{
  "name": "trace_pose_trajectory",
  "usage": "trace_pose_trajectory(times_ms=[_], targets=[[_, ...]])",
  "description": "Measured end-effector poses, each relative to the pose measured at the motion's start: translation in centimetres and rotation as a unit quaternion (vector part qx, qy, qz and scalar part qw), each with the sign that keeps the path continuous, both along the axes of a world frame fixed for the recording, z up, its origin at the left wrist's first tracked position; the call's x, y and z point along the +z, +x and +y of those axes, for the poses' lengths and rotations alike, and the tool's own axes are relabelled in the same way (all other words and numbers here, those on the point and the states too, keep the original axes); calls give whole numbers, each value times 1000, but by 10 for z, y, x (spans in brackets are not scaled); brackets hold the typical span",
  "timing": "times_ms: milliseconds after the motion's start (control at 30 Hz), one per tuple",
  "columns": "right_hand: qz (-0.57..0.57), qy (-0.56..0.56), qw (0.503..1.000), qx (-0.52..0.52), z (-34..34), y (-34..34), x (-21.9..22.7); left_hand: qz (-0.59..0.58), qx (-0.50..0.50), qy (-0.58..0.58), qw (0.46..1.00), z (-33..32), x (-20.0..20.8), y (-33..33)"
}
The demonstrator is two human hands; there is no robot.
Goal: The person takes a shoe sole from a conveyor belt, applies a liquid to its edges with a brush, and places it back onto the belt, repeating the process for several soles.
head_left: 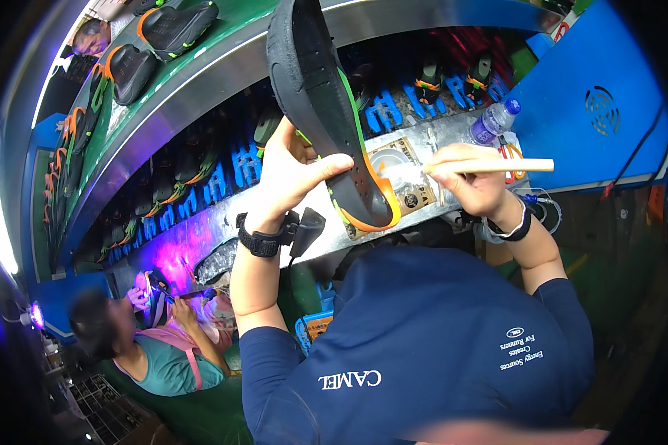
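Note:
My left hand [293, 167] grips a black shoe sole [321, 100] with green edging and an orange end. The sole stands tilted upright, its thumb-side face toward me. In my right hand [471, 182] is a brush with a pale wooden handle [523, 165], the handle pointing right. The brush's tip is lost in glare beside a round whitish dish [395, 165] on a printed brown sheet [416, 199]. The sole and the brush are apart.
A purple-labelled bottle [493, 121] stands at the bench's right, near a blue panel [594, 96]. Behind the bench [263, 211] is a row of shoes on blue holders [246, 165]. More soles [133, 73] lie on the green conveyor [237, 33]. A co-worker [163, 356] sits at left.

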State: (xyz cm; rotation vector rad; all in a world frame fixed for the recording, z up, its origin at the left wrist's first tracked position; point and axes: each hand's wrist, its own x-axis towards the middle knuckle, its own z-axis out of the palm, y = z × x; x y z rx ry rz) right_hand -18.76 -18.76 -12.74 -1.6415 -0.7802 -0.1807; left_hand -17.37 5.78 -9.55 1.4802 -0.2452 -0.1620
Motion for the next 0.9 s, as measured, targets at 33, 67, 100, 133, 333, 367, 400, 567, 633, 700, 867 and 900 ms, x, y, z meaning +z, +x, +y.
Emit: trace_pose_trajectory(times_ms=[33, 67, 100, 133, 333, 367, 400, 567, 633, 700, 867, 900], targets=[[-52, -24, 998, 9, 2, -1, 0, -2, -6, 3, 1000, 0, 1, 0], [-53, -32, 998, 3, 5, -3, 1, -3, -9, 3, 1000, 1, 1, -1], [-54, -43, 998, 7, 8, -5, 1, 0, -13, 5, 1000, 2, 2, -1], [-55, -45, 997, 16, 11, -7, 1, 4, -17, 6, 1000, 3, 2, -2], [-70, -48, 996, -20, 23, -6, 8, 7, -26, 15, 1000, 5, 3, -6], [-78, -42, 996, -28, 24, -5, 9, 7, -26, 14, 1000, 5, 2, -7], [-84, -30, 996, -30, 25, -4, 10, 9, -31, 19, 999, 5, 1, -8], [-84, -10, 994, -70, 28, 2, 16, 15, -41, 17, 999, 2, 1, -12], [-76, -4, 994, -83, 27, 3, 19, 20, -45, 26, 998, 0, 3, -14], [-73, -11, 993, -90, 23, 5, 23, 34, -52, 34, 997, -3, 5, -15], [-70, -4, 991, -110, 19, 18, 29, 49, -67, 22, 996, -8, 8, -20], [-97, 9, 988, -118, 19, 22, 30, 52, -71, 19, 996, -9, 9, -21]])
